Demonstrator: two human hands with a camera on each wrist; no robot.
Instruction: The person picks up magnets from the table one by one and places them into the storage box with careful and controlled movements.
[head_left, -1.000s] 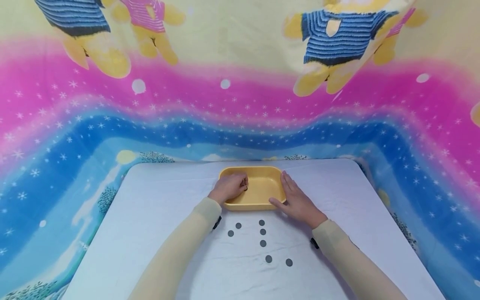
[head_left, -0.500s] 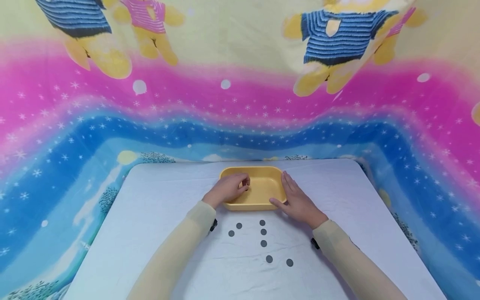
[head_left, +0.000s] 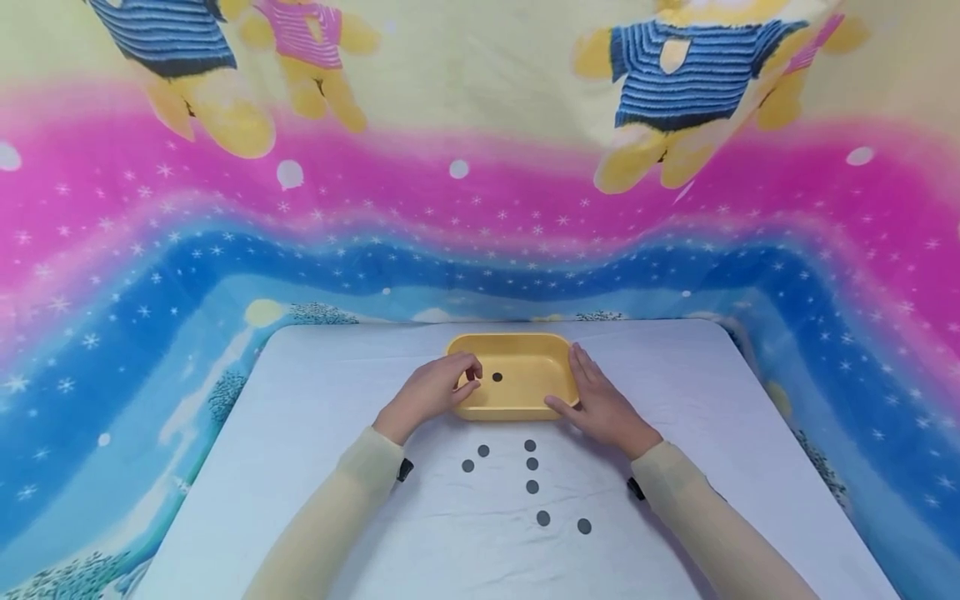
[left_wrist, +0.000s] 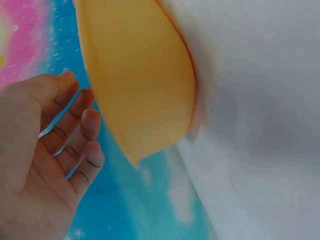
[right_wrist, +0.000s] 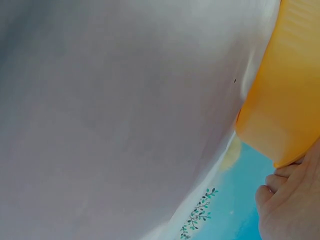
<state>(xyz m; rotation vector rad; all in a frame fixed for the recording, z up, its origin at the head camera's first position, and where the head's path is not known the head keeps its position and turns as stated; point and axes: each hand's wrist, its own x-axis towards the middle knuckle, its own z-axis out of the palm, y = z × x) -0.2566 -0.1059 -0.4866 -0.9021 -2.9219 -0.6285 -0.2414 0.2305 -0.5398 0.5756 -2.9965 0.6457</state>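
Observation:
A small dark round disc [head_left: 497, 377] lies inside a shallow yellow box [head_left: 517, 413] at the back of the table. My left hand [head_left: 431, 390] is over the box's left end, its fingers loosely bent with nothing between them. In the left wrist view, the left hand [left_wrist: 55, 145] shows its fingers apart beside the box's rim [left_wrist: 89, 75]. My right hand [head_left: 603, 404] rests against the right end of the box, fingers straight along the side and thumb at the near rim. In the right wrist view, part of the right hand [right_wrist: 295, 200] is at the box's corner.
Several grey discs lie scattered on the white tablecloth [head_left: 637, 567] in front of the box, among them one near disc [head_left: 584, 526] and one left disc [head_left: 468, 466]. A printed curtain [head_left: 480, 208] with bears and snowflakes hangs behind and around the table.
My left hand has let go of a dark disc in the box and drawn back to the left, fingers parting. The right hand stays at the box's right end.

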